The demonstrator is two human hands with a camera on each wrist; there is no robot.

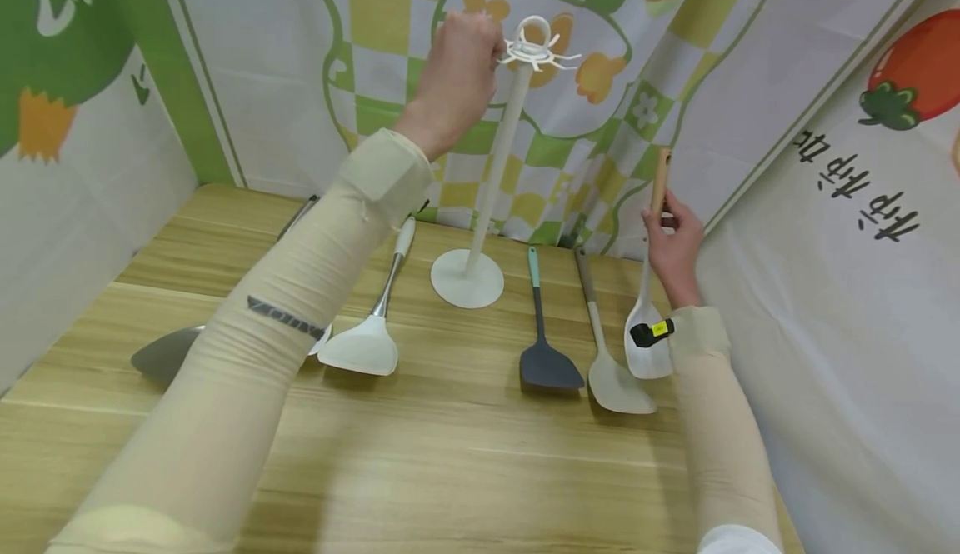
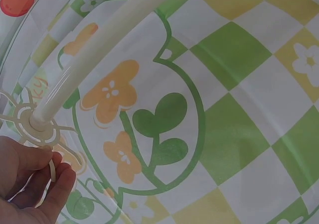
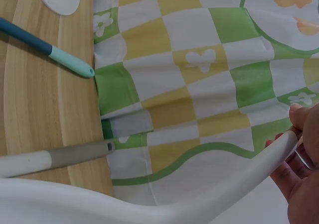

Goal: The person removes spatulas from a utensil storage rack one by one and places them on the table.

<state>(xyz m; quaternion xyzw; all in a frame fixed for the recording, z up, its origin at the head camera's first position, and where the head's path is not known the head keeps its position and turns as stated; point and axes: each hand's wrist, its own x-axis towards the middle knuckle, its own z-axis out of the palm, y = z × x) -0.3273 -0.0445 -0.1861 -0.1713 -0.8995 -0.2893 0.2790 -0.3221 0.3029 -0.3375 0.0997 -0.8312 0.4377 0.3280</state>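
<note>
A white utensil stand (image 1: 498,162) rises from a round base at the back of the table, topped by a ring of hooks (image 1: 534,56). My left hand (image 1: 461,62) is raised at that ring; in the left wrist view, its thumb and fingers (image 2: 59,184) pinch one of the curved hooks (image 2: 52,170). On the right, my right hand (image 1: 675,242) holds a white spatula (image 1: 641,362) by its wooden handle (image 1: 662,179), handle end up and blade low. The right wrist view shows its white shaft (image 3: 239,194) running into the fingers.
A dark grey turner (image 1: 551,366) and a beige turner (image 1: 618,383) lie right of the stand's base. On the left lie a white turner (image 1: 363,346) and a metal blade (image 1: 165,354), partly behind my left arm. A patterned curtain (image 1: 390,46) hangs behind the table.
</note>
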